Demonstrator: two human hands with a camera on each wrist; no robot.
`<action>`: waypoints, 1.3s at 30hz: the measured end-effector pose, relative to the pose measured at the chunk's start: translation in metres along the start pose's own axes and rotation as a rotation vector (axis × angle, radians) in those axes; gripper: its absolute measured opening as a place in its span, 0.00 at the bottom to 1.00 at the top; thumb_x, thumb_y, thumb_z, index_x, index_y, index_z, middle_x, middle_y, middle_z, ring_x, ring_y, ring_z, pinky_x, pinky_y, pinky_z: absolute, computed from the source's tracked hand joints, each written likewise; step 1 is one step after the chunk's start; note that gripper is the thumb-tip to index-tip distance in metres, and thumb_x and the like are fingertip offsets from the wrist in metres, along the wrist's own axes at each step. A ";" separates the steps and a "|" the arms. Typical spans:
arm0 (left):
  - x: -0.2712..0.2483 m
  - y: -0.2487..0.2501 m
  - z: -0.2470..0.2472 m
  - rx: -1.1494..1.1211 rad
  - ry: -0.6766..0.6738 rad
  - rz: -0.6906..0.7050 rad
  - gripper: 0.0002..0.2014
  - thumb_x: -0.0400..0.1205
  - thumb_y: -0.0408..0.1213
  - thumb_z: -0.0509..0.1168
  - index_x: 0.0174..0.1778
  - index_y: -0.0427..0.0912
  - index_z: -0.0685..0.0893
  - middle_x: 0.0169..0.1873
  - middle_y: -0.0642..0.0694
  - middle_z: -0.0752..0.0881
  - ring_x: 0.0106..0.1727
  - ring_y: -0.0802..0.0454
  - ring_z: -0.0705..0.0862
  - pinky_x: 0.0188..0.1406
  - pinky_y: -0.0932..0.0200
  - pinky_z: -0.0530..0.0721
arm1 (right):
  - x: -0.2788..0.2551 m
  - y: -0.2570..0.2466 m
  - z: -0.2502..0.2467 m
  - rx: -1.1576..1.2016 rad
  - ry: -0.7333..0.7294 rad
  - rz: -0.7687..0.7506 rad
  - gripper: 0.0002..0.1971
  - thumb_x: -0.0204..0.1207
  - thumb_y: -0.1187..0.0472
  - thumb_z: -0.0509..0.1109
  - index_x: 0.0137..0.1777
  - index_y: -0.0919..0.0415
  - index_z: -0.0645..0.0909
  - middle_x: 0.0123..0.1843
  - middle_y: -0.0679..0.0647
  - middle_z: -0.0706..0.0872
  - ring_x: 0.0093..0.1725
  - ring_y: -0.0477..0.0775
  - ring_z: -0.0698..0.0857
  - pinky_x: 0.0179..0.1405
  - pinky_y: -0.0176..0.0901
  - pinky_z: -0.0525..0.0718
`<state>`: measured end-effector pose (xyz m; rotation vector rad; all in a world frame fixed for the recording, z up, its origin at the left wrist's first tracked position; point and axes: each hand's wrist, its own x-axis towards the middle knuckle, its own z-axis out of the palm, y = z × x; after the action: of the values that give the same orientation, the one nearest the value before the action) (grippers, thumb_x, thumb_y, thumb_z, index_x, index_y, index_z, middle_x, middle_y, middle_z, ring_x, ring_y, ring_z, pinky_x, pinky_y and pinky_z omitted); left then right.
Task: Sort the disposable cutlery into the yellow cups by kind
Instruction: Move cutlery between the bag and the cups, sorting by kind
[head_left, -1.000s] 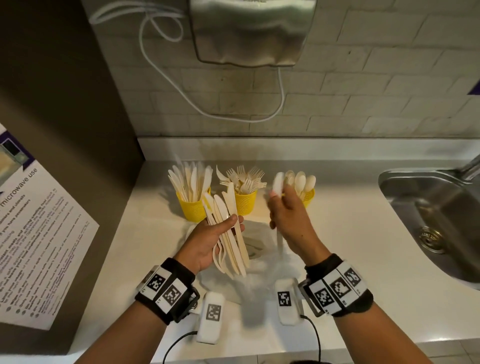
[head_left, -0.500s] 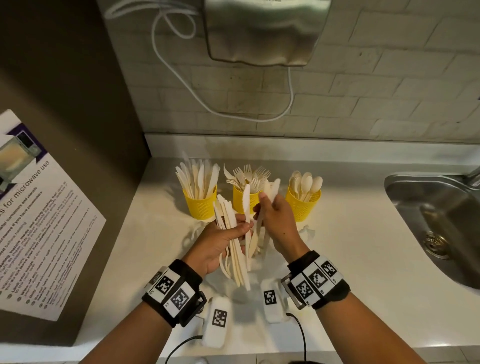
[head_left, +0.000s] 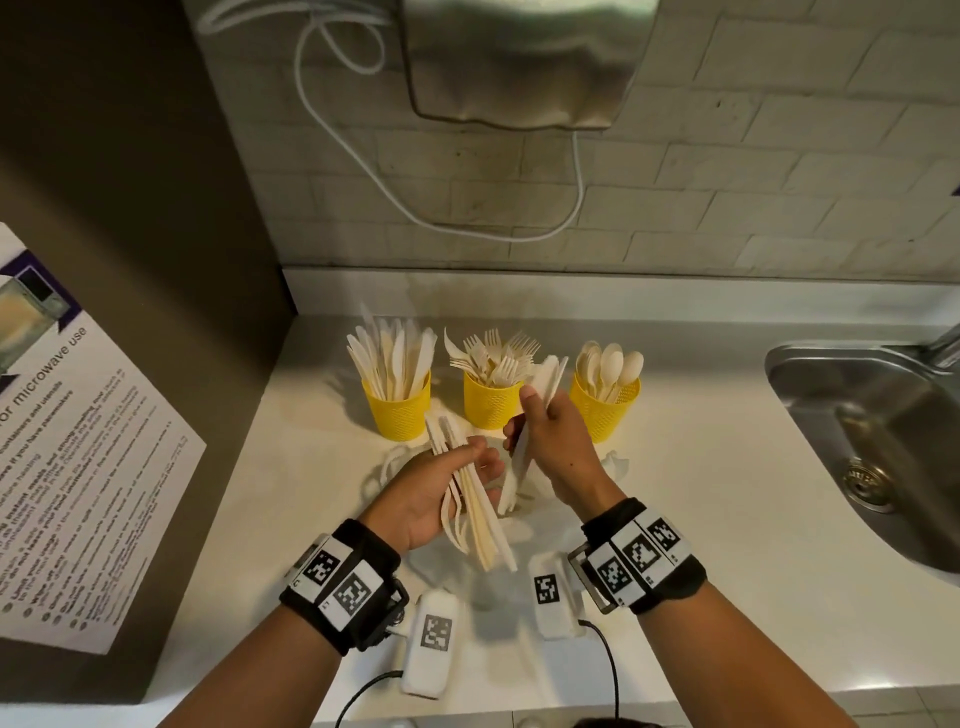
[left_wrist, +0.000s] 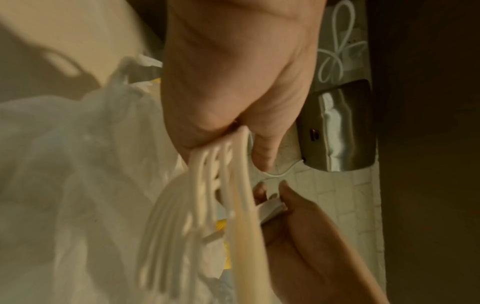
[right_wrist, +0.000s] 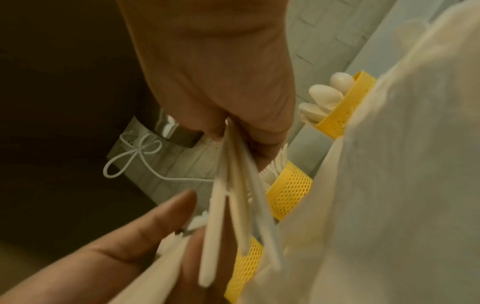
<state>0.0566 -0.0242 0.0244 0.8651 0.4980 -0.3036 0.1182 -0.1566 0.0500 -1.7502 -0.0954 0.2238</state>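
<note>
my left hand (head_left: 436, 493): palm up above the desk (head_left: 701, 467), fingers curled round a bundle of cutlery (head_left: 480, 514) | my right hand (head_left: 558, 441): knuckles up, pinching a few pieces (head_left: 545, 384) just before the middle yellow cup (head_left: 491, 400)

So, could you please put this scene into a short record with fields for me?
left hand: holds a bundle of unsorted cutlery
right hand: holds a few pale pieces, kind unclear
left cup: knives
middle cup: forks
right cup: spoons
counter: white; cups stand in a row near the wall
bag: clear plastic, lying on the counter under the hands
sink: steel, at the right
</note>
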 end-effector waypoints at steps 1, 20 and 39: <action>0.000 0.002 -0.002 -0.039 0.009 -0.016 0.05 0.84 0.31 0.62 0.54 0.38 0.81 0.44 0.40 0.88 0.43 0.49 0.90 0.41 0.50 0.90 | 0.003 0.001 -0.002 0.014 0.005 -0.004 0.13 0.88 0.56 0.56 0.44 0.61 0.75 0.27 0.54 0.81 0.24 0.49 0.81 0.25 0.40 0.81; 0.003 0.009 -0.002 0.158 0.034 0.143 0.12 0.83 0.28 0.63 0.61 0.37 0.84 0.51 0.36 0.88 0.53 0.42 0.87 0.51 0.40 0.87 | -0.011 0.020 0.002 -0.256 -0.235 -0.070 0.08 0.80 0.58 0.68 0.41 0.60 0.82 0.36 0.53 0.89 0.37 0.50 0.85 0.43 0.47 0.82; 0.002 0.013 0.005 0.075 0.072 0.167 0.15 0.83 0.36 0.65 0.65 0.37 0.81 0.51 0.37 0.88 0.47 0.46 0.88 0.45 0.48 0.89 | -0.016 0.017 0.004 -0.020 -0.342 -0.020 0.03 0.81 0.60 0.69 0.51 0.57 0.84 0.39 0.48 0.91 0.35 0.43 0.88 0.38 0.35 0.85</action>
<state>0.0657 -0.0198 0.0347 0.9871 0.4801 -0.1396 0.1007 -0.1595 0.0342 -1.7155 -0.3633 0.5077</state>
